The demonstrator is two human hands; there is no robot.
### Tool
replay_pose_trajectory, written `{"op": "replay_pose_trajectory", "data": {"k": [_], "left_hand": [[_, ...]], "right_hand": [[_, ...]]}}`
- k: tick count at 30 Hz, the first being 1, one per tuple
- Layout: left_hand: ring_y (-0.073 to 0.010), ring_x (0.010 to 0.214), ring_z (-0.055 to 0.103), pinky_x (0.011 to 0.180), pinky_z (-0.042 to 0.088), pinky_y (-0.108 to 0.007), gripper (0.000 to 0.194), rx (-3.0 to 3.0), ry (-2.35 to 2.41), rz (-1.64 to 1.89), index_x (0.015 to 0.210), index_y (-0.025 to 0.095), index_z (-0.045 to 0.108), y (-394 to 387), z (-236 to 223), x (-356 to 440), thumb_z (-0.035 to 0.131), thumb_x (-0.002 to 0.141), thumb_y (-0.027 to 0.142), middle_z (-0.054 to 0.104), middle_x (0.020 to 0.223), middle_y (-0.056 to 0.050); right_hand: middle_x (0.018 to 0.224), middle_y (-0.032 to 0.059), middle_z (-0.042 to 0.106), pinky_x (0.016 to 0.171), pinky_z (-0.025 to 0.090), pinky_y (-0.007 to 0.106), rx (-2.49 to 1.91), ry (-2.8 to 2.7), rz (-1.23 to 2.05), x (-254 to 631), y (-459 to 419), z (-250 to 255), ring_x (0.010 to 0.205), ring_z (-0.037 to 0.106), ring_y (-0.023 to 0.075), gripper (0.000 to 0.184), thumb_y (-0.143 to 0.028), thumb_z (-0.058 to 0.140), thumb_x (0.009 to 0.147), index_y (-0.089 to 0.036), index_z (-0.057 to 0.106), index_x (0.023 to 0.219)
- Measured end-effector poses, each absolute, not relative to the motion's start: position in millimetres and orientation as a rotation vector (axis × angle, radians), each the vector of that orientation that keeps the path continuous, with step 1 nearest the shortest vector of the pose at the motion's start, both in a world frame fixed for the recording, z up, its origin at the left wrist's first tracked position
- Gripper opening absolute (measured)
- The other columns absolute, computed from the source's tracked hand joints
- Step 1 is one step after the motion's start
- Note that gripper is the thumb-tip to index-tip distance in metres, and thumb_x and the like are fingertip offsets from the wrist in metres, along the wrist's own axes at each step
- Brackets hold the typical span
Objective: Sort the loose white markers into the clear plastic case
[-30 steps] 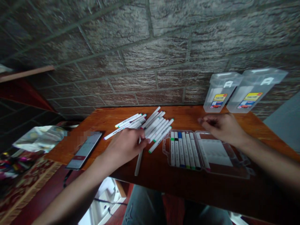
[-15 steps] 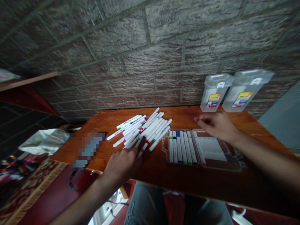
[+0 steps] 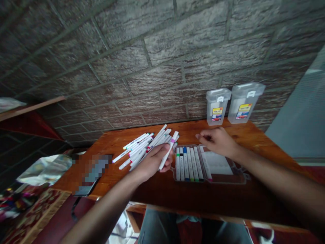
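A white marker with a purple band (image 3: 168, 151) is gripped in my left hand (image 3: 155, 157), tilted, at the right end of the marker pile. Under and behind that hand lies a loose heap of white markers (image 3: 138, 145) with coloured ends, partly covered by it. A clear plastic case (image 3: 240, 181) lies unfolded in front of me. Several markers (image 3: 188, 166) stand side by side in its left half, and one pink-ended marker (image 3: 207, 166) is in the right half beside a white sheet (image 3: 217, 162). My right hand (image 3: 215, 140) hovers over the case's far edge, fingers curled, their grasp hidden.
Two clear lidded containers (image 3: 215, 108) with yellow labels stand at the back right against the brick wall (image 3: 162, 78). A dark phone-like device (image 3: 95, 174), partly pixelated, lies at the table's left edge. A crumpled plastic bag (image 3: 44, 169) is farther left.
My left hand has picked the purple-banded marker out of the pile, lifting it and carrying it right towards the case. My right hand stays curled above the case. The camera view has shifted.
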State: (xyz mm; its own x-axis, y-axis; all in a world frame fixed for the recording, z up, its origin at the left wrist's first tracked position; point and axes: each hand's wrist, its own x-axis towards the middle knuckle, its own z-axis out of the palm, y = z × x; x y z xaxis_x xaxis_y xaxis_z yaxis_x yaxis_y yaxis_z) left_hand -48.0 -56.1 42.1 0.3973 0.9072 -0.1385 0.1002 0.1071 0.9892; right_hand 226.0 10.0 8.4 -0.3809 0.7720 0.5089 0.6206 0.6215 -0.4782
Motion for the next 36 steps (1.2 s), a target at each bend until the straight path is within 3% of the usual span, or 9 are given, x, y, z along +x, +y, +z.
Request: {"op": "replay_pose_trajectory", "data": {"k": [4, 7, 9, 13, 17, 20, 23, 30, 36], "left_hand": [[-0.0102, 0.065, 0.053, 0.061, 0.043, -0.023, 0.040, 1.193, 0.810, 1.036, 0.084, 0.014, 0.061, -15, 33, 8, 0.069, 0.089, 0.053, 0.058, 0.076, -0.001], [-0.0095, 0.066, 0.052, 0.061, 0.042, -0.023, 0.041, 1.062, 0.786, 1.133, 0.083, 0.014, 0.065, 0, 24, 27, 0.078, 0.082, 0.052, 0.058, 0.078, -0.001], [-0.0091, 0.064, 0.051, 0.058, 0.040, -0.022, 0.040, 0.992, 0.756, 1.190, 0.088, 0.014, 0.067, 3, 16, 28, 0.082, 0.079, 0.050, 0.058, 0.076, 0.000], [-0.0084, 0.059, 0.051, 0.058, 0.044, -0.023, 0.032, 1.021, 0.610, 1.174, 0.099, 0.015, 0.068, 2, 8, 18, 0.078, 0.086, 0.043, 0.052, 0.069, 0.004], [-0.0088, 0.059, 0.057, 0.057, 0.047, -0.022, 0.023, 1.131, 0.560, 1.198, 0.101, 0.016, 0.065, 5, 8, 7, 0.074, 0.090, 0.033, 0.060, 0.072, 0.003], [-0.0096, 0.060, 0.059, 0.058, 0.048, -0.023, 0.023, 1.167, 0.568, 1.214, 0.099, 0.016, 0.065, 8, 4, 5, 0.074, 0.089, 0.034, 0.066, 0.074, 0.001], [-0.0107, 0.060, 0.060, 0.058, 0.049, -0.025, 0.027, 1.159, 0.584, 1.188, 0.097, 0.014, 0.067, 10, -1, 6, 0.077, 0.086, 0.036, 0.068, 0.074, 0.000], [-0.0088, 0.057, 0.059, 0.056, 0.049, -0.023, 0.020, 1.137, 0.656, 1.275, 0.095, 0.015, 0.073, 17, 5, -3, 0.079, 0.084, 0.031, 0.069, 0.075, 0.000], [-0.0124, 0.060, 0.065, 0.059, 0.053, -0.027, 0.027, 1.124, 0.589, 1.196, 0.108, 0.013, 0.078, 22, 8, -10, 0.076, 0.088, 0.030, 0.077, 0.087, -0.010]], "right_hand": [[0.049, -0.0038, 0.045, 0.052, 0.029, 0.028, -1.063, -2.078, 0.290, 224, 7, 8, 0.045, 0.044, 0.0111, 0.053, -0.046, 0.043, 0.105, -0.020, 0.052, 0.059], [0.054, -0.0017, 0.054, 0.053, 0.033, 0.027, -1.065, -2.047, 0.392, 223, 4, 7, 0.049, 0.053, 0.0120, 0.054, -0.049, 0.038, 0.107, -0.019, 0.060, 0.068], [0.053, -0.0024, 0.052, 0.051, 0.031, 0.026, -1.067, -2.072, 0.465, 221, 1, 6, 0.048, 0.050, 0.0109, 0.055, -0.051, 0.040, 0.106, -0.019, 0.056, 0.065], [0.058, -0.0047, 0.052, 0.048, 0.030, 0.024, -0.998, -2.129, 0.628, 217, -6, 4, 0.049, 0.046, 0.0091, 0.040, -0.048, 0.055, 0.101, -0.019, 0.059, 0.075], [0.060, -0.0046, 0.053, 0.046, 0.032, 0.023, -0.961, -2.099, 0.739, 213, -11, 1, 0.050, 0.046, 0.0087, 0.029, -0.043, 0.060, 0.100, -0.018, 0.063, 0.085], [0.075, 0.0000, 0.066, 0.050, 0.041, 0.023, -0.966, -1.968, 0.806, 208, -15, -2, 0.057, 0.054, 0.0106, 0.021, -0.037, 0.060, 0.101, -0.019, 0.070, 0.106], [0.089, 0.0030, 0.075, 0.051, 0.048, 0.022, -0.913, -1.743, 0.976, 202, -17, -1, 0.058, 0.059, 0.0104, 0.028, -0.033, 0.062, 0.100, -0.022, 0.068, 0.125], [0.074, 0.0017, 0.073, 0.044, 0.047, 0.018, -0.903, -1.355, 1.273, 210, 0, 5, 0.050, 0.058, 0.0081, 0.020, -0.039, 0.075, 0.091, -0.020, 0.076, 0.089], [0.072, 0.0012, 0.075, 0.042, 0.047, 0.015, -0.880, -1.033, 1.395, 220, 15, 3, 0.050, 0.060, 0.0071, 0.022, -0.035, 0.088, 0.076, -0.018, 0.075, 0.082]]}}
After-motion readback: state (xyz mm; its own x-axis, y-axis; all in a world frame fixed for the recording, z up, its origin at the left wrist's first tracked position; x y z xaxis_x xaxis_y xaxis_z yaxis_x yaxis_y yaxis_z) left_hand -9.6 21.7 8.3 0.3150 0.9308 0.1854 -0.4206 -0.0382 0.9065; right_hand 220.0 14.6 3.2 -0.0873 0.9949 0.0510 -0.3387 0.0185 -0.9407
